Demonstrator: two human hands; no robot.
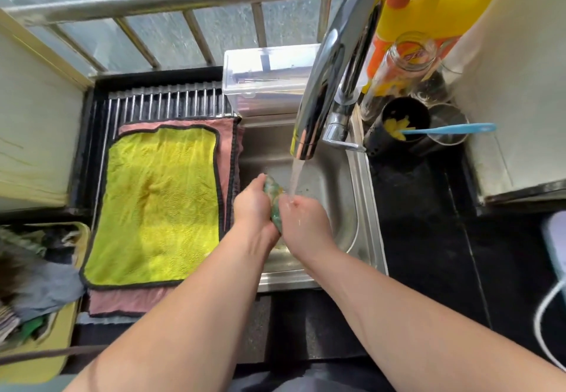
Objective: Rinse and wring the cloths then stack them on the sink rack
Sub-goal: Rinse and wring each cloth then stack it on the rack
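Cloth under tap stream, between left hand and right hand, fingers curled round it.

Bare forearms reaching forward, left hand and right hand curled, pressed together

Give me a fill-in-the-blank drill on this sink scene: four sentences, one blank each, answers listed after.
1. The left hand and the right hand together grip a bunched cloth whose colour is ____.
2. The faucet is turned ____, and its water falls on the right hand.
3. On the rack, the yellow cloth lies on top of a ____ one.
4. The blue-handled brush sits in a holder coloured ____.

Missing words: green; on; pink; black.
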